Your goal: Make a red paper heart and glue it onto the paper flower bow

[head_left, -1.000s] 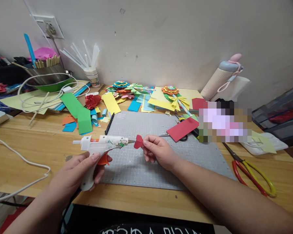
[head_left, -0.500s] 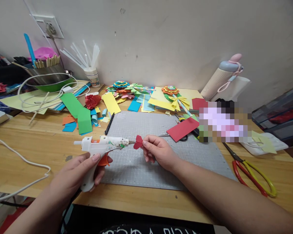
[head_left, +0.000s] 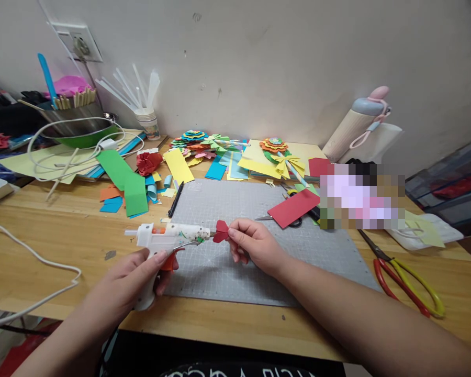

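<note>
My left hand (head_left: pixel 141 269) is wrapped round the handle of a white hot glue gun (head_left: pixel 172 235), with fingers by its orange trigger (head_left: pixel 168 262). Its nozzle points right and meets the left side of a small red paper piece (head_left: pixel 221 231) with notched, petal-like edges. That piece is pinched between the thumb and fingers of my right hand (head_left: pixel 251 241), above the grey cutting mat (head_left: pixel 220 277). Whether glue is coming out cannot be made out. Behind my right hand lies a red paper rectangle (head_left: pixel 294 208), partly covering a pair of scissors (head_left: pixel 296 222).
Red-and-yellow-handled scissors (head_left: pixel 408 283) lie at the right. A black pen (head_left: pixel 176 200) rests on the mat's left edge. Green paper strips (head_left: pixel 135 193), a yellow strip (head_left: pixel 179 166) and paper flowers (head_left: pixel 273 149) lie behind. A white cable (head_left: pixel 58 264) runs along the left.
The glue gun has shifted slightly right and down, bringing its nozzle closer against the red paper piece. My right hand has stayed almost still.
</note>
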`<state>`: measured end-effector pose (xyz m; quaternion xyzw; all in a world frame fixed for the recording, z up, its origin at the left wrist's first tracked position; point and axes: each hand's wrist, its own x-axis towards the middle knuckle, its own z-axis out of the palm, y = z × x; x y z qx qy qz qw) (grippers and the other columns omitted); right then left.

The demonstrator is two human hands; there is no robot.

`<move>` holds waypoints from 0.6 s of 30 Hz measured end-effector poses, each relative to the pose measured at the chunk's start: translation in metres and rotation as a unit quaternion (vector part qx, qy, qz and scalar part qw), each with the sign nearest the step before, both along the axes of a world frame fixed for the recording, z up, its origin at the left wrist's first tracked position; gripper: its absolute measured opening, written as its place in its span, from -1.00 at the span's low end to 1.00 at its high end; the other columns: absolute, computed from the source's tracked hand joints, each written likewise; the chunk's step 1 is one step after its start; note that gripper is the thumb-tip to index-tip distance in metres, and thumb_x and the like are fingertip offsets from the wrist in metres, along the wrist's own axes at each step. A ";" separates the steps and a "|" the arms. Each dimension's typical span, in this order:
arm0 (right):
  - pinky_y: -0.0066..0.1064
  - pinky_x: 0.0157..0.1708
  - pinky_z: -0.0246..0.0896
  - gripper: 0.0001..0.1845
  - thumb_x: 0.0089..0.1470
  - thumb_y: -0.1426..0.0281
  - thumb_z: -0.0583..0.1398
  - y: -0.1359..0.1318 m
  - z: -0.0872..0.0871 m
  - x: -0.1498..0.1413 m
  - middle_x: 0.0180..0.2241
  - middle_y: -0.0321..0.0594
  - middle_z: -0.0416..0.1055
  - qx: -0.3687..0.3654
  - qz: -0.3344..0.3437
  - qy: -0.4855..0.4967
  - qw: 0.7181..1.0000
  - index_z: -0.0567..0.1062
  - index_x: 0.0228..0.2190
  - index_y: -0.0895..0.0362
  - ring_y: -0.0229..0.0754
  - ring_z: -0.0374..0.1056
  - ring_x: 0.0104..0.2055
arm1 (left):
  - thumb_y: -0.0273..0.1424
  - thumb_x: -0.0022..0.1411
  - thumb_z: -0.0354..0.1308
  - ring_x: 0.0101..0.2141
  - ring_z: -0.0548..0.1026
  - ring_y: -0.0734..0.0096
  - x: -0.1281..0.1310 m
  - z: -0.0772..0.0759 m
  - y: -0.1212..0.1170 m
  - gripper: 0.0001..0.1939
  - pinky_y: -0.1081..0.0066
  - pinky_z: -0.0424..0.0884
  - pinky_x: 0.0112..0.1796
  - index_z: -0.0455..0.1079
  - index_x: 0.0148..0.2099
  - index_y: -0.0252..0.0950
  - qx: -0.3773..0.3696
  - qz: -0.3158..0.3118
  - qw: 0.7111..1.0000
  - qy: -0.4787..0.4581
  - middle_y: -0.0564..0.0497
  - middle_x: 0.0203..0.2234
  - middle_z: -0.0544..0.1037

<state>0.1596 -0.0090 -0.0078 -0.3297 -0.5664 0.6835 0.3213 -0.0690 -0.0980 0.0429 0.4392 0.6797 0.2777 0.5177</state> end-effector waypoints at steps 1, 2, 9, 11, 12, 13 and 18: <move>-0.56 -0.72 -0.01 -0.69 0.09 0.14 0.14 0.000 0.000 0.000 -0.68 -0.43 0.25 0.000 0.001 0.001 1.000 0.31 -0.49 0.11 -0.40 0.17 -0.69 | 0.12 0.05 0.05 -0.65 0.23 0.51 -0.001 -0.002 0.000 -0.48 0.48 0.11 -0.60 0.35 -0.50 -0.27 -0.003 -0.001 1.000 0.000 0.06 -0.68 0.36; -0.56 -0.72 -0.01 -0.69 0.10 0.14 0.14 0.000 0.000 0.000 -0.68 -0.43 0.25 0.001 0.002 0.001 1.000 0.31 -0.49 0.11 -0.40 0.17 -0.69 | 0.12 0.06 0.04 -0.65 0.23 0.50 -0.002 -0.003 0.001 -0.49 0.48 0.11 -0.60 0.35 -0.49 -0.27 -0.002 0.000 1.000 0.000 0.06 -0.68 0.36; -0.56 -0.71 0.00 -0.69 0.10 0.14 0.14 0.000 -0.002 0.001 -0.67 -0.42 0.26 -0.004 0.004 0.001 1.000 0.32 -0.49 0.11 -0.39 0.19 -0.67 | 0.13 0.06 0.03 -0.63 0.23 0.49 -0.005 -0.007 0.001 -0.46 0.46 0.11 -0.57 0.35 -0.51 -0.28 0.003 -0.003 1.000 0.015 0.05 -0.67 0.35; -0.56 -0.71 0.00 -0.68 0.10 0.13 0.14 0.000 -0.003 0.001 -0.68 -0.43 0.26 -0.006 0.003 0.000 1.000 0.31 -0.49 0.11 -0.39 0.20 -0.67 | 0.13 0.07 0.02 -0.65 0.19 0.51 -0.002 -0.003 -0.001 -0.44 0.46 0.06 -0.58 0.32 -0.58 -0.29 0.008 0.006 1.000 0.024 0.06 -0.69 0.31; -0.56 -0.71 0.00 -0.68 0.09 0.12 0.15 0.000 -0.003 0.001 -0.67 -0.43 0.26 -0.008 0.001 0.002 1.000 0.31 -0.49 0.11 -0.39 0.20 -0.67 | 0.13 0.06 0.02 -0.65 0.18 0.52 0.000 -0.001 -0.001 -0.43 0.46 0.05 -0.58 0.31 -0.60 -0.29 0.011 0.011 1.000 0.027 0.06 -0.69 0.29; -0.56 -0.71 0.00 -0.68 0.08 0.12 0.15 0.000 -0.002 0.000 -0.67 -0.43 0.26 -0.011 -0.001 0.003 1.000 0.31 -0.49 0.11 -0.39 0.21 -0.67 | 0.13 0.06 0.02 -0.65 0.18 0.52 0.001 0.001 -0.002 -0.43 0.46 0.04 -0.58 0.31 -0.60 -0.29 0.012 0.016 0.999 0.029 0.07 -0.69 0.28; -0.56 -0.71 -0.01 -0.67 0.05 0.11 0.17 0.000 0.000 -0.001 -0.63 -0.42 0.26 -0.028 -0.012 0.006 1.000 0.31 -0.49 0.11 -0.38 0.24 -0.65 | 0.14 0.05 0.02 -0.63 0.18 0.52 0.000 0.004 -0.003 -0.42 0.47 0.04 -0.57 0.33 -0.61 -0.29 0.019 0.030 0.998 0.052 0.06 -0.67 0.31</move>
